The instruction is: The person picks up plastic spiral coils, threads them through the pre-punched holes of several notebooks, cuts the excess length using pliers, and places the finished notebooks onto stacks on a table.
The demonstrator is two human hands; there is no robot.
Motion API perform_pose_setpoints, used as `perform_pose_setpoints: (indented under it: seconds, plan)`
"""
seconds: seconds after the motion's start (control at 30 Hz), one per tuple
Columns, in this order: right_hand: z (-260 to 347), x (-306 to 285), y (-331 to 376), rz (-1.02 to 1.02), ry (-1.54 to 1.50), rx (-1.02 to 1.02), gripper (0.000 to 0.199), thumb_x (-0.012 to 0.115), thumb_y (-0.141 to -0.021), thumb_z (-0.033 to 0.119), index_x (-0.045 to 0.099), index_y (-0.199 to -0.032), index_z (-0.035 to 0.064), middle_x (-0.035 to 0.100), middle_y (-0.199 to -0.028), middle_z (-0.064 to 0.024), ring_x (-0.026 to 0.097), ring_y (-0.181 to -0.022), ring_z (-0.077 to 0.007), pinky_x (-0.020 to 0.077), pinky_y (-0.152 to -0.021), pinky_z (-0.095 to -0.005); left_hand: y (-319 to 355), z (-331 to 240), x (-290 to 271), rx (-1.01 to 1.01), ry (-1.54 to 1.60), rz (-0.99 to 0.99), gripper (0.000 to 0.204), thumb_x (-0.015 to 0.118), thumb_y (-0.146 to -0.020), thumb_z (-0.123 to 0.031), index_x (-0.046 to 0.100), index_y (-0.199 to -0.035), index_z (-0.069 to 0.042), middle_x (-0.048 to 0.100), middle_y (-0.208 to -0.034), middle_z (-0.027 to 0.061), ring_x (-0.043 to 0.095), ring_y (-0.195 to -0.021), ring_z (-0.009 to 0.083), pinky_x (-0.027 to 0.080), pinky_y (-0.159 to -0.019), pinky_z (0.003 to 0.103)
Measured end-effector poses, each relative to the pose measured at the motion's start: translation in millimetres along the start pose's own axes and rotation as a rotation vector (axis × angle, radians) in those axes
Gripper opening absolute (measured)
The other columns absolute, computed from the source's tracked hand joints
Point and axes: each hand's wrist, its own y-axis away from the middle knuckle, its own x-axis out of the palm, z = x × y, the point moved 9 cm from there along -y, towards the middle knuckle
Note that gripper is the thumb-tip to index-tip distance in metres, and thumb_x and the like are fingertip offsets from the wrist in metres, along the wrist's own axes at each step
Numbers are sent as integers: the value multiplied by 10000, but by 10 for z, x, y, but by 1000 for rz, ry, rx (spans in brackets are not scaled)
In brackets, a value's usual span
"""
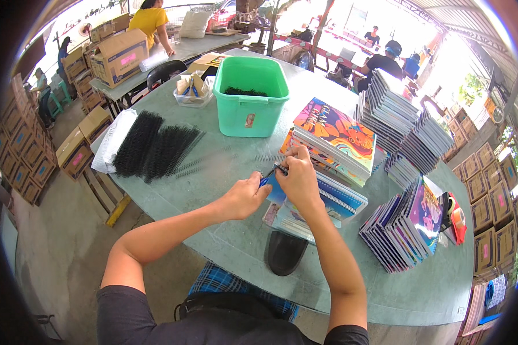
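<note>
My left hand (244, 197) grips the blue handles of a small pair of pliers (269, 178) at the corner of a spiral notebook (334, 198). My right hand (298, 175) presses on that same corner, fingers closed around the end of the wire binding beside the plier tip. The notebook lies on top of a low pile of notebooks (293, 221) on the round grey-green table (224, 241). A loose wire spiral (269, 158) lies just beyond my hands.
A green plastic tub (250, 98) stands behind, black spiral coils (155, 149) to its left. Colourful notebook stacks (334, 141), (406, 129), (403, 227) fill the right side, with a tape dispenser (456, 221). A black oval object (286, 252) lies near me. Cardboard boxes and other people surround.
</note>
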Motion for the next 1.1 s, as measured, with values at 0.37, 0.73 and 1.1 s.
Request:
perform_pose_setpoints:
  seconds: [0.37,0.73,1.1]
  plan:
    - [70,15,86,92,-110,-69,155,708,-661,46,662,-788,-30,540,-1029,-127,600,-839,-267,493,-731,-344,-355,21,-415,154,259,-50,153,635,-798,-151,551,-835,-28,603,-708,70,584,-657,150,465,-605,305]
    - [138,8,252,65,55,-274,126,674,-717,106,609,-808,47,531,-847,-89,579,-744,-282,489,-675,-377,-1403,-618,-1806,295,26,-518,428,664,-782,-320,595,-1090,-30,636,-879,130,608,-825,186,456,-745,309]
    - [-383,-2813,909,-504,377,189,203,672,-782,182,661,-948,66,673,-815,-78,618,-664,-143,490,-632,-304,-407,1145,-451,119,-321,-170,401,699,-711,-177,578,-1035,25,620,-848,197,612,-777,320,472,-724,382]
